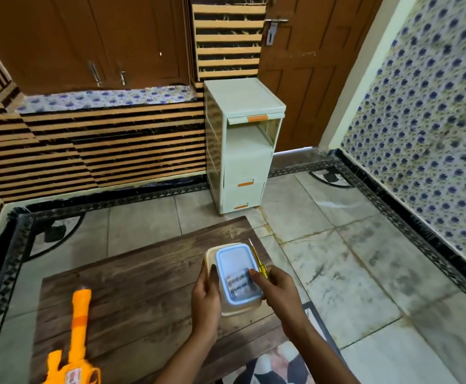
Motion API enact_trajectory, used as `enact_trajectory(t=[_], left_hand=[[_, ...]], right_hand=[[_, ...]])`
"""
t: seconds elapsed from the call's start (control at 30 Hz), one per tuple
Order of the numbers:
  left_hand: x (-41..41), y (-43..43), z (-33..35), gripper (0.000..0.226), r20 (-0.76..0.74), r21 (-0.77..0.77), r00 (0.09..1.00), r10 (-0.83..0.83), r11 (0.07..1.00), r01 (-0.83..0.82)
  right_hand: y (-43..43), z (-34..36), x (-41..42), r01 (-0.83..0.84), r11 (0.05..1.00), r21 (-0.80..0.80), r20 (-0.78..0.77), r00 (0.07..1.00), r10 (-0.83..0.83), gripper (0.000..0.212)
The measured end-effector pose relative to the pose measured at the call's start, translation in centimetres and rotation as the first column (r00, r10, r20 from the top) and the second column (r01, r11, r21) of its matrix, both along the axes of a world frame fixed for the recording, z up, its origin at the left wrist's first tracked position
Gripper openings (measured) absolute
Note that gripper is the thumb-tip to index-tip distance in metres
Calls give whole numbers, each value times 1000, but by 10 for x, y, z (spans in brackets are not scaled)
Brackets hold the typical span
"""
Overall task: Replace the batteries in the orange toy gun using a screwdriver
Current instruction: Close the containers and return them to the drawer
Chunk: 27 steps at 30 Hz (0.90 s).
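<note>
One orange plastic toy gun (pixel 73 347) lies at the near left of the dark wood-plank table (pixel 132 295), barrel pointing away and well apart from both hands. One cream plastic box with a blue-rimmed clear lid (pixel 237 273) sits at the table's right end. Batteries (pixel 238 284) show through the lid; number cannot be told. The left hand (pixel 205 296) grips the box's left side, thumb on the lid. The right hand (pixel 277 289) holds one yellow-handled screwdriver (pixel 258 263), forefinger touching the lid. The table stands on a grey tiled floor (pixel 365 259). Behind it is one pale drawer unit (pixel 243 145) with three orange handles, and one brown door (pixel 309 79).
</note>
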<state>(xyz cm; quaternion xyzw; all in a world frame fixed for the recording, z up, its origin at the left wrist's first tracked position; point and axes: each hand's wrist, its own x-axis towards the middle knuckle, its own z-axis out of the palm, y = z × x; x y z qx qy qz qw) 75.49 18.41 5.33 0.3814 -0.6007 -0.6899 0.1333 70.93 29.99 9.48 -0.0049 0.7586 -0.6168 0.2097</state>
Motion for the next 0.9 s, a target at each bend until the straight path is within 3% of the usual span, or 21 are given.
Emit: enact_trajectory(t=[0.27,0.53,0.7,0.9], left_hand=[[-12,10,8,25,-18,4,989,-147,989,147],[-46,42,13,19,-41,42,974,-223,974,224],[-90,89,17,16,-78,61,970,-231,970,236],[-155,166,19,26,-80,98,981,-179,978,187]], right_hand=[[16,6,2,112,993,35,11,994,-112,23],[63,9,-28,289,957,-20,115,952,-285,38],[118,8,-77,358,932,-59,145,927,-347,27],[197,19,-154,319,948,-19,108,943,-315,24]])
